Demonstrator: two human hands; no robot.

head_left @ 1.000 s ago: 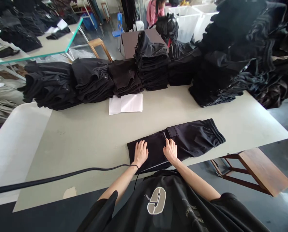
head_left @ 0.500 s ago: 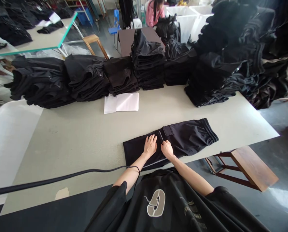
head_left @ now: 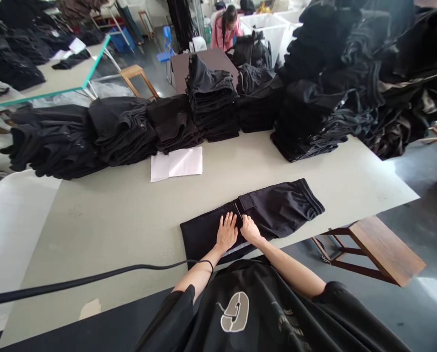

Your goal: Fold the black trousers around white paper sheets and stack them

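Note:
Black trousers (head_left: 284, 208) lie folded lengthwise along the table's near edge, their elastic waistband at the right and a flap pocket near the middle. On the dark cloth left of the pocket, my left hand (head_left: 227, 231) lies flat with its fingers spread. Just to its right, my right hand (head_left: 250, 229) is closed at the lower end of a thin strip (head_left: 238, 211) that lies on the trousers. Whether the strip is a tool or part of the garment, I cannot make out.
Stacks of folded black garments (head_left: 214, 105) line the table's far side, with a tall pile (head_left: 313, 98) at the right. White paper (head_left: 176, 164) lies before them. A black cable (head_left: 93, 277) crosses at left. A wooden stool (head_left: 387, 247) stands at right; a person in pink (head_left: 223, 32) is beyond.
The view has shifted a little. My left hand has slid slightly down along the cloth, and my right hand is a little lower relative to the pocket.

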